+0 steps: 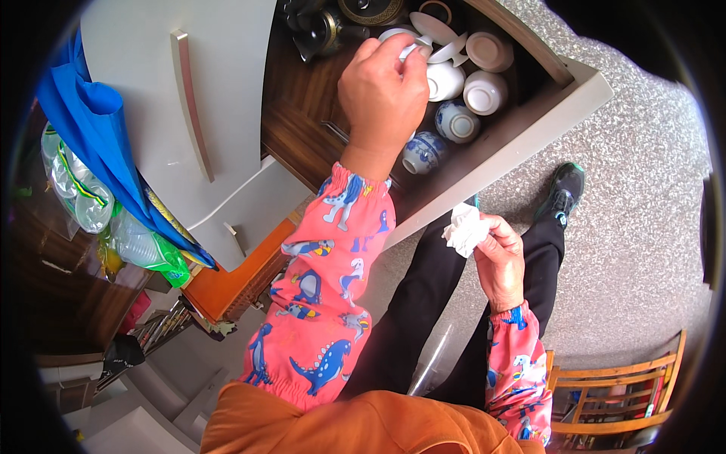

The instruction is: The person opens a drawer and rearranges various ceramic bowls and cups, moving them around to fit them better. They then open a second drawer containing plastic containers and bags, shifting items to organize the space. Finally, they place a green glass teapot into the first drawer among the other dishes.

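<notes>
My left hand [385, 85] reaches into an open drawer [493, 156] with its fingers curled on a small white porcelain piece [406, 51], mostly hidden beneath them. Close by lie white stemmed dishes [434, 27] tipped on their sides, and upturned white cups [485, 92]. Two blue-and-white porcelain cups [424, 152] rest nearer the drawer front. Outside the drawer, over my legs, my right hand [499, 261] pinches a crumpled white tissue [467, 230] between thumb and fingers.
A dark teapot [320, 34] with gold trim and a dark round lidded vessel [371, 7] sit deeper in the drawer. Left stands a pale cabinet door [142, 102] with a metal handle. Blue bags [93, 130] and plastic bottles [133, 241] lie beyond. A wooden chair [612, 391] is behind right.
</notes>
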A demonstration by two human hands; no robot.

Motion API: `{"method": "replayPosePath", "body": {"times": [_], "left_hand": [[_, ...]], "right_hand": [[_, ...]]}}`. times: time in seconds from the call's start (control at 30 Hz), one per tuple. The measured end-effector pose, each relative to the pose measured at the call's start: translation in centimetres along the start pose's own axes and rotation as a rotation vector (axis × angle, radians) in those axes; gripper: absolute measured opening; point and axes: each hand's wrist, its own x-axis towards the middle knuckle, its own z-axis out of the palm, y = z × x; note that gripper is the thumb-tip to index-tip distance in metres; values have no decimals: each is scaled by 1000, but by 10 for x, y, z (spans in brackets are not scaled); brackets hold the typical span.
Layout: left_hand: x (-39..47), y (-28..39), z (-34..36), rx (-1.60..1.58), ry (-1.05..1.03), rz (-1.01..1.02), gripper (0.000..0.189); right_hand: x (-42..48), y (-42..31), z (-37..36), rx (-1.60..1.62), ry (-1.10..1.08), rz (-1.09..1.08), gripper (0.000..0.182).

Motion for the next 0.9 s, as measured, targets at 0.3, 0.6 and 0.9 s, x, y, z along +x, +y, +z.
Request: {"method": "replayPosePath", "body": {"times": [0.3,0.6,0.9], "left_hand": [[26,11,-4,175,-221,-138,24],[22,4,0,35,-53,46,20],[-22,23,-56,-403,-37,-288,14]], "right_hand": [[-1,0,0,-27,30,-3,16],[-2,0,-1,-53,54,-3,17],[-1,-1,0,-55,61,1,17]]}}
